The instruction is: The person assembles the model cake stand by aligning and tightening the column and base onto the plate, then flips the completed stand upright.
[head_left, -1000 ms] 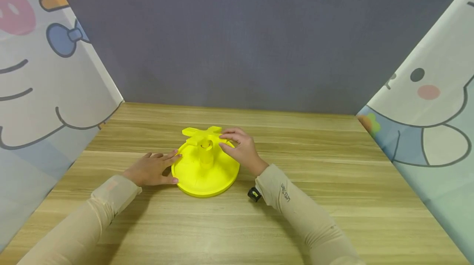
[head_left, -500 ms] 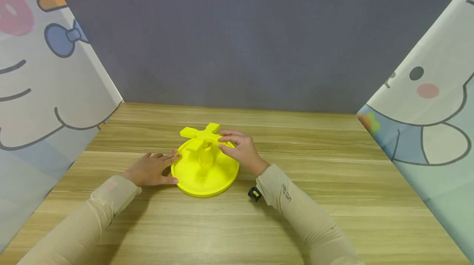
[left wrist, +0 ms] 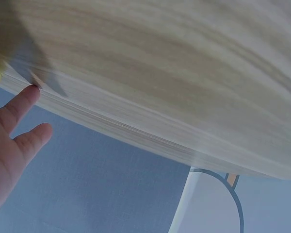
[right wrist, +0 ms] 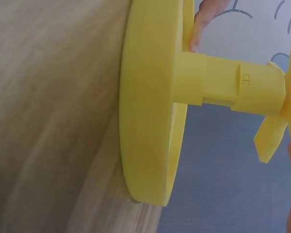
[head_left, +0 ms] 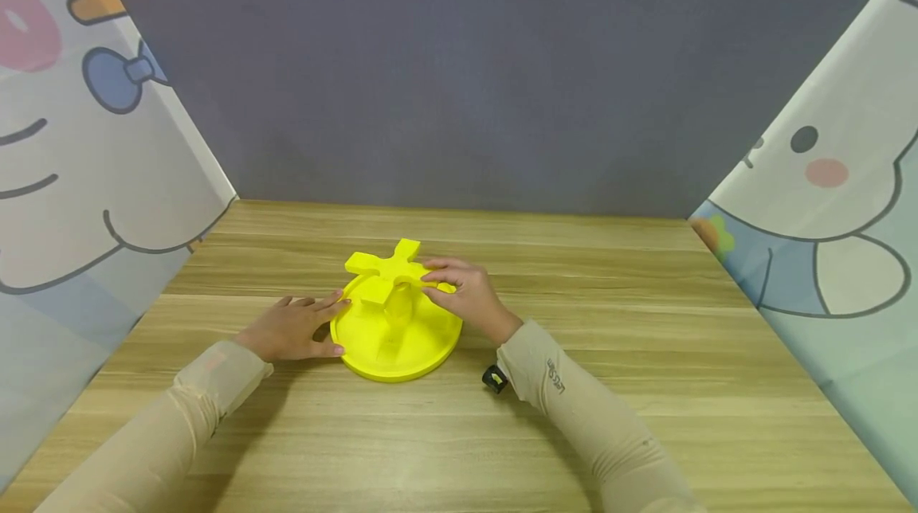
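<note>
In the head view a round yellow tray-like base [head_left: 357, 347] with a raised rim lies on the wooden table. A yellow post [right wrist: 252, 85], marked "33" in the right wrist view, rises from its centre. At the post's top sits a yellow cross-shaped piece [head_left: 390, 268], its near arm dipping. My right hand [head_left: 469, 295] pinches the cross's right arm between thumb and fingers; part of that arm is hidden. Spread fingers of my left hand [head_left: 290, 330] rest at the base's left rim. Only a sliver of yellow shows beside the left hand [left wrist: 7, 141] in its wrist view.
The wood-grain table [head_left: 610, 385] reaches back to a grey wall panel [head_left: 459, 75]. Cartoon-printed panels stand along both sides, left [head_left: 129, 170] and right [head_left: 839, 258]. A small black device [head_left: 495, 378] is at the right cuff.
The cross has turned a little under my right hand, its near arm swinging lower and toward the front. The right hand has shifted slightly downward. My left hand and the base stay put.
</note>
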The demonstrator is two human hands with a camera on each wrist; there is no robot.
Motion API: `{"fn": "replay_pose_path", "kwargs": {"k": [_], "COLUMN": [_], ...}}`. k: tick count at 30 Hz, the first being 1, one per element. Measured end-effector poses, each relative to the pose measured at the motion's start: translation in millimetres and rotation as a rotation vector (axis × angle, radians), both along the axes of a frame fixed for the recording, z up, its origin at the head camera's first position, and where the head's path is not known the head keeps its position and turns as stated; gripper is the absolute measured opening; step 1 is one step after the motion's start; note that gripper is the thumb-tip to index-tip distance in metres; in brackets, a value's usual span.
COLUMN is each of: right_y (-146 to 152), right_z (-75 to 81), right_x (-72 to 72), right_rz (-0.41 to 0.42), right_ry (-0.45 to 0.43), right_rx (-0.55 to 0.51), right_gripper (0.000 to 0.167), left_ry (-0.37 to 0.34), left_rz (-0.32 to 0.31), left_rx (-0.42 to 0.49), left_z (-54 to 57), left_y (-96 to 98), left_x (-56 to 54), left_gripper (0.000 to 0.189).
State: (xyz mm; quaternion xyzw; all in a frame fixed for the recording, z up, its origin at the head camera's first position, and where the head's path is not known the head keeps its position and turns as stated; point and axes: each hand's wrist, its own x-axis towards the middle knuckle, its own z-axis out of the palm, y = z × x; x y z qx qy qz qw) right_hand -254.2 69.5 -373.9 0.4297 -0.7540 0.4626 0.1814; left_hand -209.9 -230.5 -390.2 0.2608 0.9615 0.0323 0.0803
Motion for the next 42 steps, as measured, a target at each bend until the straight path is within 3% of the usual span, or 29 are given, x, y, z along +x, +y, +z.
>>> {"fn": "replay_pose_path", "kwargs": {"k": [13, 26, 32, 35, 40, 42], "right_y": [0, -2, -1, 3, 9, 8], "right_z": [-6.8, -4.1, 0.1, 3.4, 16.2, 22.9], "right_x": [6.7, 10.7, 13.9, 12.8, -3.6, -14.1], "right_rz": [-0.067, -0.047, -0.068, -0.051, -0.056, -0.063], "right_ry": [0.002, 0.195, 0.166, 0.055, -0.321, -0.438], "right_rx": [0.056, 0.079, 0.133, 0.140, -0.078, -0.120], "right_gripper": [0.014, 0.017, 0.018, 0.020, 0.023, 0.026], "left_ry": [0.029, 0.003, -0.001, -0.006, 0.003, 0.012], "left_rz": [-0.018, -0.008, 0.000, -0.002, -0.015, -0.015], "left_rx": [0.007, 0.003, 0.002, 0.008, 0.023, 0.019], "left_z": [-4.8, -0.1, -0.6, 0.4, -0.5, -1.8], "left_y": [-4.1, -0.4, -0.5, 1.3, -0.1, -2.8], "left_x": [-1.6, 0.4, -1.8, -2.5, -1.6, -0.3], "left_gripper": [0.086, 0.088, 0.087, 0.088, 0.087, 0.087]}}
